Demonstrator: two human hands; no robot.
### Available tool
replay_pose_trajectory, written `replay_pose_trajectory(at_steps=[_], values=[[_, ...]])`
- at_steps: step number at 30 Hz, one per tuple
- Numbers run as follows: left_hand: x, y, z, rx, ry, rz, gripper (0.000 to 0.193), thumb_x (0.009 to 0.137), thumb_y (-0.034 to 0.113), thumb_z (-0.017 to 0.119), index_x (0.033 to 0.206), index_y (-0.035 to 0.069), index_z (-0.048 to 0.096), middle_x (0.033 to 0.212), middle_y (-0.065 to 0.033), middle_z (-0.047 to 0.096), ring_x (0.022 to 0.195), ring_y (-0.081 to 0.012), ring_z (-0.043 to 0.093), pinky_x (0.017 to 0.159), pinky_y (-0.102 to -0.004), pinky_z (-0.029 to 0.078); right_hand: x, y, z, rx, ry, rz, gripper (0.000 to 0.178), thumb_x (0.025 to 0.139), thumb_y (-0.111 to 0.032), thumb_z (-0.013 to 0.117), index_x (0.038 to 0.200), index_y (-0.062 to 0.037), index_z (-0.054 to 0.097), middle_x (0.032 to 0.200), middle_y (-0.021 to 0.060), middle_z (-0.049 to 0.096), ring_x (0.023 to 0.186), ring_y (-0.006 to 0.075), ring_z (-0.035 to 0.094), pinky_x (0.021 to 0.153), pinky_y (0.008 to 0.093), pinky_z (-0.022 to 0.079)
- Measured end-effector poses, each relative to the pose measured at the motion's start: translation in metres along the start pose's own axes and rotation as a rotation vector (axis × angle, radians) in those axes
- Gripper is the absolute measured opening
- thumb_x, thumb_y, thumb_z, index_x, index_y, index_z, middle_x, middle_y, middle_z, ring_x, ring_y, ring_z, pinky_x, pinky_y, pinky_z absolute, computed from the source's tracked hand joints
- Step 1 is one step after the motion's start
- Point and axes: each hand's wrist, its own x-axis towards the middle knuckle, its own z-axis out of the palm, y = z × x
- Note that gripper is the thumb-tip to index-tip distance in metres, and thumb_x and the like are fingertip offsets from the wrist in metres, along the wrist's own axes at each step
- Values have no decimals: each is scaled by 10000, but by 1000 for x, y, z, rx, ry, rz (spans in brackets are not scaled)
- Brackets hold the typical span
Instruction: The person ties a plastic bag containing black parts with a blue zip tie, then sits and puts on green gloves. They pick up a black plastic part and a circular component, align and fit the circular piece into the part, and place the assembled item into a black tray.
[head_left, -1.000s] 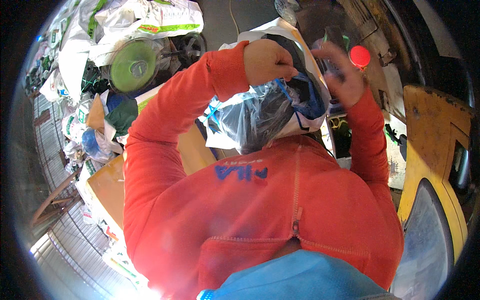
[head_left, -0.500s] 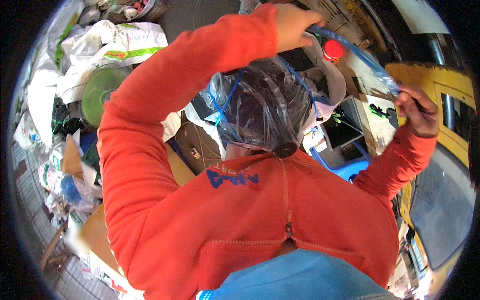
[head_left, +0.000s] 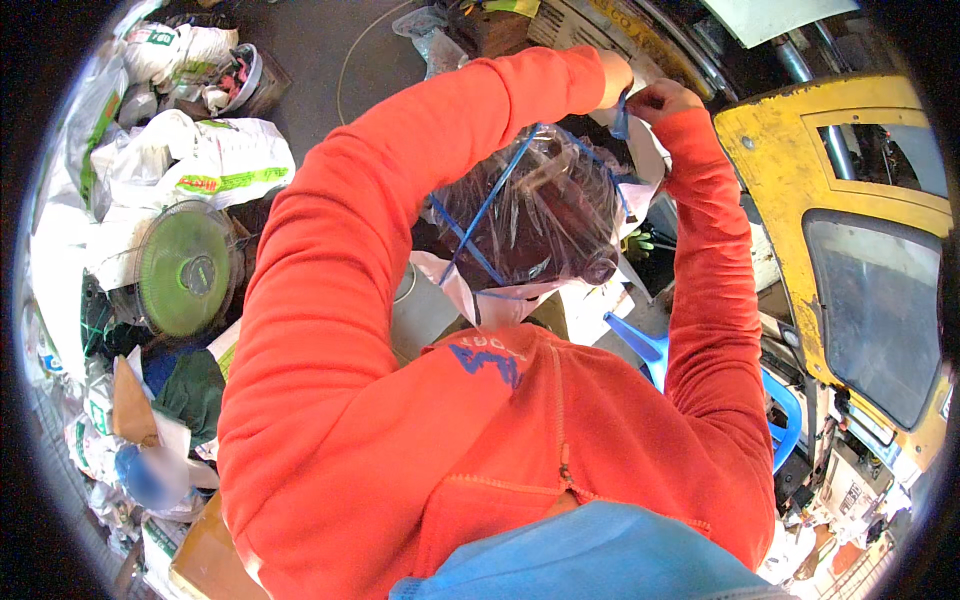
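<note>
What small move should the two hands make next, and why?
Probably draw the blue strip snug: the left hand and right hand are close together beside it, near the white sack's rim, and other blue strips cross the clear plastic.

The sleeves [head_left: 335, 225] are red, the string [head_left: 620, 122] is blue, and the wrapped bundle [head_left: 550, 220] looks maybe dark brown.

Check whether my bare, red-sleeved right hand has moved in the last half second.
Yes, leftward: your right hand overlapped the yellow, windowed metal panel half a second ago; now it is left of that panel, beside your bare left hand.
</note>
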Motion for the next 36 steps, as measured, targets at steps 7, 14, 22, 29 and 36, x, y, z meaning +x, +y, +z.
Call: replay_pose_trajectory(at_steps=[7,14,22,29,36], values=[[14,-35,3,-269,416,65,143,726,138,631,855,89,672,776,-129,655,786,-324,627,684,-399,493,-12,-23,38,-563,282,-11,173,629,-281,730,800,-260,716,962,-19,515,1011,217,480,871,487,350],[3,-18,1,120,40,-43,174,767,132,582,894,61,677,935,-152,660,869,-340,633,746,-413,506,15,-10,39,-426,92,191,171,624,-269,766,787,-277,716,1057,-8,516,1142,232,425,999,615,243],[-4,-1,-4,22,2,-157,240,777,131,552,972,72,680,1002,-175,645,937,-336,627,786,-414,509,41,-7,63,-581,2,277,553,742,-271,685,1243,-205,461,1212,43,566,1208,235,464,1015,544,282],[2,-2,17,37,127,-134,218,758,126,544,913,84,691,923,-185,653,879,-349,635,763,-427,510,27,37,75,-687,306,-215,271,844,-146,488,1111,-107,512,1014,78,583,1001,240,552,880,480,368],[-7,-3,17,69,115,-110,205,766,146,531,871,67,688,891,-187,651,866,-354,634,738,-425,514,8,30,79,-819,728,-448,333,701,-181,597,1034,-173,592,1127,30,475,1010,241,497,872,527,344]])
